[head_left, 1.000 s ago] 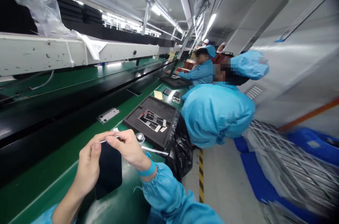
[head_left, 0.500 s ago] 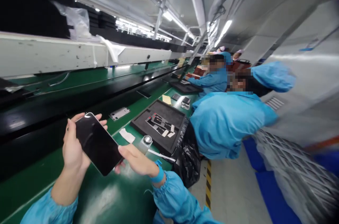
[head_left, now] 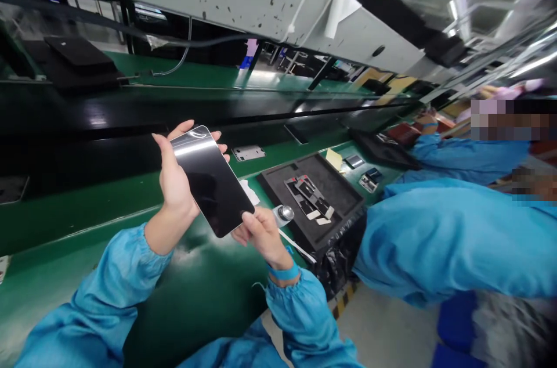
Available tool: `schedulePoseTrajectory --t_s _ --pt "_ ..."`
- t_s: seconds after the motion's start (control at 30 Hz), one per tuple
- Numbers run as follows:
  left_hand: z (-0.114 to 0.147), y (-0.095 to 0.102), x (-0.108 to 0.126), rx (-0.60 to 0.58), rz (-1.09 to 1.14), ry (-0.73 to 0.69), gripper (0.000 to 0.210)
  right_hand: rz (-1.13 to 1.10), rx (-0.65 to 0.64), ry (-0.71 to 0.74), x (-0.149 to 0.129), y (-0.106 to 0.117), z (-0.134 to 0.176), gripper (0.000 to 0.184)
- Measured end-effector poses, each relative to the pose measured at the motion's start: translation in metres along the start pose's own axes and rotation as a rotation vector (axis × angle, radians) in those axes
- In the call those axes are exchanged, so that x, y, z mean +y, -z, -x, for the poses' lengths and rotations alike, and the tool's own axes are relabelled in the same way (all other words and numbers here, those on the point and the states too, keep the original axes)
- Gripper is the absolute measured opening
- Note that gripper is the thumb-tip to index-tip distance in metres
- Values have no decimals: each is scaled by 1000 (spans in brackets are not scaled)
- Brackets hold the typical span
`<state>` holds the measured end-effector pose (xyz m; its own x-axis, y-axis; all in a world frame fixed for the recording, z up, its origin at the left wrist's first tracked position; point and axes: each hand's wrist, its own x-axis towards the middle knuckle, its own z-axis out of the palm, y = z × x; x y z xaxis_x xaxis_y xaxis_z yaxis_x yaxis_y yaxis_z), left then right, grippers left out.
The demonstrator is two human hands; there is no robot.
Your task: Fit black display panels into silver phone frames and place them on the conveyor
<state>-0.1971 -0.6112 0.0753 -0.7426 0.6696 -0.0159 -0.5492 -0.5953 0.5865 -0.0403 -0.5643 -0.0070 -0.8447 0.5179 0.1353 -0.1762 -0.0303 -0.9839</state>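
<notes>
Along the line, far side: black conveyor belt (head_left: 130,118) runs L to R, w/ a white metal plate (head_left: 248,152) lying on it.
Counter: green counter (head_left: 87,211) this side of belt, glossy, carries the rest.
Co-worker: person in blue smock (head_left: 448,234) leans over counter at R; more people beyond, blurred.
Tray: black foam tray (head_left: 343,197) on counter betw. the hands and the co-worker, holds a few small dark/white parts (head_left: 307,197).
Phone: dark phone (head_left: 213,182) held up above counter, screen toward camera, tilted, top edge up-left, glare on upper end.
Left hand: left hand (head_left: 174,182) grips phone's L long edge, thumb on front edge, fingers wrapped behind, tips show past top.
Right hand: right hand (head_left: 259,228) pinches phone's lower R corner, fingers clamped on it; blue wrist band (head_left: 284,271) just below.
Bottle: small bottle w/ silver cap (head_left: 284,215) on counter, just behind right hand.
Scrap: white scrap (head_left: 251,191) on counter, partly hidden by phone.
</notes>
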Motion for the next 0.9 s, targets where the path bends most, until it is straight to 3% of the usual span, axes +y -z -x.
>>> schedulePoseTrajectory --t_s 0.23,0.47,0.67,0.83,0.9 --pt "-3 -1 1 36 16 -16 55 21 -43 11 12 -13 -4 75" --pt "-2 -1 -1 21 -25 -165 63 66 -182 -1 7 -23 -10 73" --pt "-5 0 -2 48 -41 -187 56 98 -133 -28 8 -27 -14 77" --pt "-4 -1 -3 -38 -104 -170 54 1 47 0 15 -5 -17 81" --pt "-5 -2 -2 -73 -159 -155 56 9 37 -34 19 4 -17 84"
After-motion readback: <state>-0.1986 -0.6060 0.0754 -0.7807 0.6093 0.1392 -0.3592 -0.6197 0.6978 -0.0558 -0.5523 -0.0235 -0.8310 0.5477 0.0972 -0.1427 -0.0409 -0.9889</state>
